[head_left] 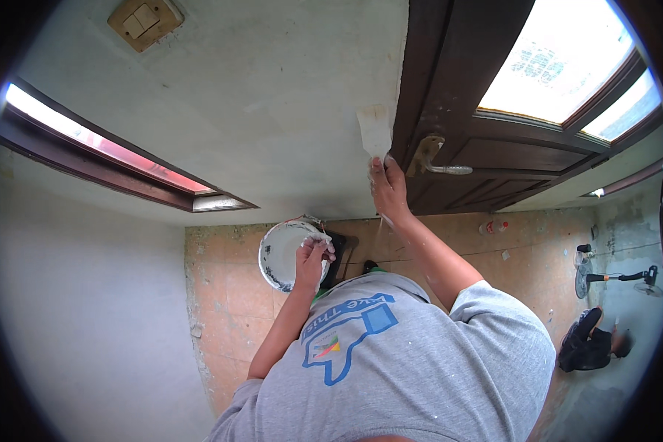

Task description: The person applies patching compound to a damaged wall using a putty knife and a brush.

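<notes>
My right hand grips a putty knife, its broad pale blade flat against the grey wall beside the dark wooden door frame. White smears mark the fingers and wrist. Lower down, my left hand hovers at the right side of a round white bucket. Its fingers are closed around a small whitish thing that I cannot make out, and they are coated in white. The bucket's rim is streaked with dark and white patches.
A brown door with a lever handle stands at right. A light switch is high on the wall, above a narrow window. A bottle and a fan are on the tiled floor; another person sits far right.
</notes>
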The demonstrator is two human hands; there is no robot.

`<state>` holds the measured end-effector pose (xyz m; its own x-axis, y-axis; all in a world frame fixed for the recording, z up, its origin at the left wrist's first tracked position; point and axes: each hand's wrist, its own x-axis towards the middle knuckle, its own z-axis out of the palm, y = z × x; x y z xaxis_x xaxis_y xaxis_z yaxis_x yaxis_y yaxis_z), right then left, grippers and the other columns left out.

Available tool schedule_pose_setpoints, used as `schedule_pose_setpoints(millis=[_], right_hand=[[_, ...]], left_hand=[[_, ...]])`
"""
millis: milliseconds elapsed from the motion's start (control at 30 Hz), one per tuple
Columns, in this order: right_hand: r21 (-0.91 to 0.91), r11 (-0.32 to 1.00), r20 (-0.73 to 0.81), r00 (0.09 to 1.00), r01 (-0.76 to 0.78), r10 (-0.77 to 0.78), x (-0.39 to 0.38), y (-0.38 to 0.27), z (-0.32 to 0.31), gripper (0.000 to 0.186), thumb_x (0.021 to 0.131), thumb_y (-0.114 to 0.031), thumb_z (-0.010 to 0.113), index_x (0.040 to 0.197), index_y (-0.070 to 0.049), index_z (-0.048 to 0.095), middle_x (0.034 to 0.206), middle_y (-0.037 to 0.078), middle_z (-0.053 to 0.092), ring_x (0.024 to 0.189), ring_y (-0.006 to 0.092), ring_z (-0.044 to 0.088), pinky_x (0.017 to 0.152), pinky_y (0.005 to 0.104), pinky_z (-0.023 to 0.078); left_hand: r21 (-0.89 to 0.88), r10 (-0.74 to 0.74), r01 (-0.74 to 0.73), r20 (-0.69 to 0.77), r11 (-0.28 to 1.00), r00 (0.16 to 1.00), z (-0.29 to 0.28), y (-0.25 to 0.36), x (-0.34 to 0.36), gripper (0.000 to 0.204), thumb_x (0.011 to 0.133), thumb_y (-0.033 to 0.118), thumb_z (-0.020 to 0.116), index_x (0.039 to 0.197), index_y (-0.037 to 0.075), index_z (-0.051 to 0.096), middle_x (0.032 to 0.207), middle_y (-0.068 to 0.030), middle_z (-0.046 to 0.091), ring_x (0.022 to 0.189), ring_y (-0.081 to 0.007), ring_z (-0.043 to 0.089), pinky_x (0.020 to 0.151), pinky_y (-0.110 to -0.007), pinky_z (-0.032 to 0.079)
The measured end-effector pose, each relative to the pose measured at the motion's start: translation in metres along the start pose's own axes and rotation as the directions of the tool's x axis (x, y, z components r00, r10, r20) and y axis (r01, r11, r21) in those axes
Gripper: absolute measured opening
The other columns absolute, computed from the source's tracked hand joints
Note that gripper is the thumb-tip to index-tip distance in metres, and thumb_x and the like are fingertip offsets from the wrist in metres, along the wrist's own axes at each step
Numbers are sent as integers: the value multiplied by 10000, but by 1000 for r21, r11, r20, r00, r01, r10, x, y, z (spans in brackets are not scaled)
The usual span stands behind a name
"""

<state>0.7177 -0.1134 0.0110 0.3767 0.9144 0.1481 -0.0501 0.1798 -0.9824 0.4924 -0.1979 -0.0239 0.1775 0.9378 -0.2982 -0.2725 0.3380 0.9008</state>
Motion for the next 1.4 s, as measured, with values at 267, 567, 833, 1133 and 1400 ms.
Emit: schedule_pose_setpoints(millis=[267, 567, 833, 1133, 1400], right_hand=[[-230, 969, -117, 991, -93, 67, -50, 52, -7, 344, 1026, -249, 506, 805, 13, 480, 638, 67, 427, 633, 133, 380, 572, 331, 356], [-29, 994, 31, 994, 110, -109, 4, 7, 3, 271, 1043, -264, 492, 850, -75, 502, 688, -79, 399, 622, 36, 334, 530, 236, 266], [-236, 964, -216, 960, 126, -178, -63, 41, 12, 312, 1015, -195, 510, 778, 7, 493, 645, 0, 396, 628, 80, 357, 531, 283, 302], [102, 966, -71, 971, 236, -229, -58, -35, 80, 231, 1030, -213, 480, 821, -114, 476, 660, -67, 425, 521, 21, 340, 465, 225, 235], [102, 994, -241, 968, -40, 64, -45, 25, 104, 208, 976, -140, 519, 780, -75, 489, 714, -35, 465, 611, 48, 379, 541, 240, 304]], left_hand=[[-24, -24, 24, -33, 999, 999, -5, 3, -5, 118, 959, 106, 548, 876, 43, 604, 774, -52, 633, 646, -126, 596, 594, -243, 457], [31, -4, 7, -72, 1000, 997, -30, 8, -7, 134, 955, 106, 526, 865, 39, 598, 748, -52, 628, 643, -123, 593, 590, -251, 467], [125, -3, 6, -22, 992, 1000, -62, 23, -1, 113, 941, 98, 554, 890, 19, 618, 724, -37, 640, 650, -117, 611, 594, -255, 470], [31, 41, -48, 189, 998, 981, -89, 44, 10, 84, 975, 146, 556, 958, 78, 603, 758, 11, 594, 637, -78, 566, 567, -231, 441], [36, 6, -15, 247, 999, 969, -116, 64, -3, 102, 969, 151, 572, 967, 61, 620, 701, 35, 517, 627, -60, 488, 563, -240, 407]])
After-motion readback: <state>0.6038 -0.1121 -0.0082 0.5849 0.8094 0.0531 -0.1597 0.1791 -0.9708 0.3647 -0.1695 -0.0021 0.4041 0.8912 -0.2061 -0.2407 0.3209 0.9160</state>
